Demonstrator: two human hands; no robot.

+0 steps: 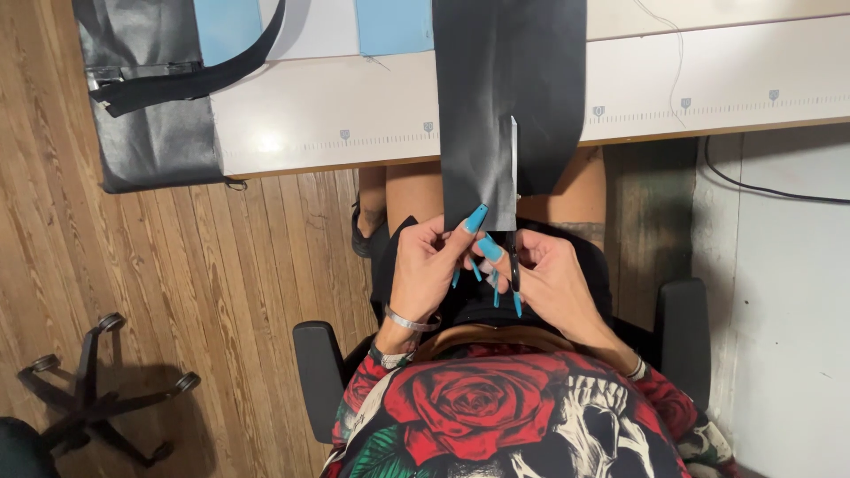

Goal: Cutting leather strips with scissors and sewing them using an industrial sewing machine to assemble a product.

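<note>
Rose-and-skull printed shirt fills the bottom edge, closest to the lens. Just above it, the left hand, wearing a silver bangle, pinches the lower edge of a long black sheet of fabric between thumb and long turquoise-nailed fingers. That sheet hangs off the white counter down over the lap, directly above both hands. Beside it, touching, the right hand is closed on the same lower edge, fingers curled. Far left on the counter's end lies a black bag with a strap.
</note>
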